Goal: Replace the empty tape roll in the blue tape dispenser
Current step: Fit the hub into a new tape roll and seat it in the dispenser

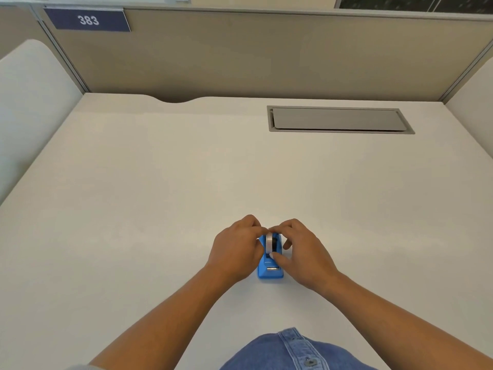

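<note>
While a denim shirt hem (290,351) fills the near edge, both forearms reach forward over a pale surface (133,209). Between the hands stands the blue tape dispenser (269,272), its long axis running straight away from the person. The left hand (236,252) curls against its left side. The right hand (306,256) pinches the tape roll (269,243) sitting upright just beyond the cutter, thumb near, fingertips over its top. Both hands are equally close.

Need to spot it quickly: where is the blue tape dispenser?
In the head view, the blue tape dispenser sits low-centre on the desk, between the left hand and right hand.
</note>
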{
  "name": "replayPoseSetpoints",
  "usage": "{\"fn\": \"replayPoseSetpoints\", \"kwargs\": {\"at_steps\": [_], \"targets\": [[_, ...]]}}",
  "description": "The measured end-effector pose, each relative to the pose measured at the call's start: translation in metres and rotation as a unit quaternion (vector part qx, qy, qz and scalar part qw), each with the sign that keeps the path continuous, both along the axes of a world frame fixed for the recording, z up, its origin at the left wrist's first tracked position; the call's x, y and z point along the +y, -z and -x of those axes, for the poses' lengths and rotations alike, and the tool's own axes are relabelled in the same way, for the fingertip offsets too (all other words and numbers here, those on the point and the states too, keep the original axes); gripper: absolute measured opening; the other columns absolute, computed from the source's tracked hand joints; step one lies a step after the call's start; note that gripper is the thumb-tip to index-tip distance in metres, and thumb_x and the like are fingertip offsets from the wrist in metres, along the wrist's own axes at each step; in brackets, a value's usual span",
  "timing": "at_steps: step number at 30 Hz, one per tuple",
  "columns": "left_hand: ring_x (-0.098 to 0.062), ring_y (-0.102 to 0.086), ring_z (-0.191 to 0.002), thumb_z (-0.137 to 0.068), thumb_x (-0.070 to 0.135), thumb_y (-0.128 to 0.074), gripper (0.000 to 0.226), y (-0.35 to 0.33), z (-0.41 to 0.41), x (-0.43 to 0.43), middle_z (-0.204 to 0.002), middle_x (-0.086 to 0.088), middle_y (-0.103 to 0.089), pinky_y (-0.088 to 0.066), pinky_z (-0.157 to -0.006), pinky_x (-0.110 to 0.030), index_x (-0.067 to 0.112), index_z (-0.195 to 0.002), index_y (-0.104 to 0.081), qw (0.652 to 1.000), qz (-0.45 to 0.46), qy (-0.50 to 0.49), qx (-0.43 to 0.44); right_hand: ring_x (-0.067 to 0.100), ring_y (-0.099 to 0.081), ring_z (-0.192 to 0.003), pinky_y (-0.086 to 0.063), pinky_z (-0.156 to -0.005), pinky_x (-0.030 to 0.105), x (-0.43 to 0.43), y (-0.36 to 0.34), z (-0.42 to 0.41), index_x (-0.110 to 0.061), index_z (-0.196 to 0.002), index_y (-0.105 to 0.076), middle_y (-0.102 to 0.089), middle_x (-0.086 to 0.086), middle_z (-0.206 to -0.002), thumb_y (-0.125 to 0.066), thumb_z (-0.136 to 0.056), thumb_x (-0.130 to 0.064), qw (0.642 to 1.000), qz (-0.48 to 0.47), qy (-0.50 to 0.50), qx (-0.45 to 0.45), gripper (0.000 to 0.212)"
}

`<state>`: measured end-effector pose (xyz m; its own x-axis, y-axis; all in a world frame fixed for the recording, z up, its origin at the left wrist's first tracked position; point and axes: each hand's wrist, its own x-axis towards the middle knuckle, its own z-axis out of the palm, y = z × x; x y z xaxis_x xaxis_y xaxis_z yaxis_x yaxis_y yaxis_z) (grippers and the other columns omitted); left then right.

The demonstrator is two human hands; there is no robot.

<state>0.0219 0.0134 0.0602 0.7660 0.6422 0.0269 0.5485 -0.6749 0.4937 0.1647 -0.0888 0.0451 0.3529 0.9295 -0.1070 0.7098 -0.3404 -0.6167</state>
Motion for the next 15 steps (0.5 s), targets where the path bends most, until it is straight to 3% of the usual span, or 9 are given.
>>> {"fn": "replayPoseSetpoints", "kwargs": {"at_steps": [9,15], "targets": [[-0.011,-0.058,-0.092,-0.089,0.013,-0.056,0.043,0.0042,0.0051,0.0004,-0.114,0.01,-0.06,-0.037,-0.068,-0.019,0.029,-0.13,-0.059,1.0,0.009,0.028,0.012,0.0,-0.053,-0.083,-0.04,-0.065,0.009,0.0008,0.0066,-0.0037,-0.035,-0.128,-0.056,-0.041,-0.024,-0.112,-0.075,-0.08,-0.035,1.0,0.003,-0.01,0.003,0.051],[-0.011,-0.058,-0.088,-0.09,0.025,-0.058,0.037,0.0068,0.0006,0.0018,-0.11,0.012,-0.059,-0.046,-0.069,-0.022,0.029,-0.126,-0.061,0.999,0.025,0.023,0.019,0.003,-0.057,-0.084,-0.044,-0.066,0.011,0.0007,0.0068,-0.0035,-0.035,-0.127,-0.056,-0.047,-0.019,-0.113,-0.077,-0.079,-0.035,1.0,-0.007,-0.002,0.021,0.052]]}}
